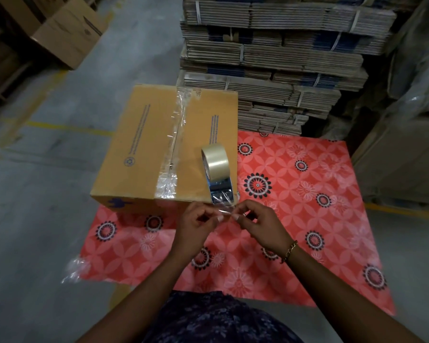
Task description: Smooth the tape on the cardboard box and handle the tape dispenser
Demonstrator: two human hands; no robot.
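Note:
A closed cardboard box (pixel 139 147) sits on a red patterned mat, its centre seam covered by a wrinkled strip of clear tape (pixel 172 144). The tape dispenser (pixel 217 174), loaded with a clear roll, rests on the box's near right corner. Just in front of that corner, my left hand (pixel 196 225) and my right hand (pixel 255 222) pinch the loose end of the tape (pixel 224 212) between fingertips. The tape end runs up to the dispenser's blade.
The red floral mat (pixel 307 194) covers the concrete floor under the box. Tall stacks of bundled flat cartons (pixel 270 58) stand right behind it. More boxes (pixel 67 33) sit at the far left. A crumpled clear wrap (pixel 76 268) lies at the mat's left corner.

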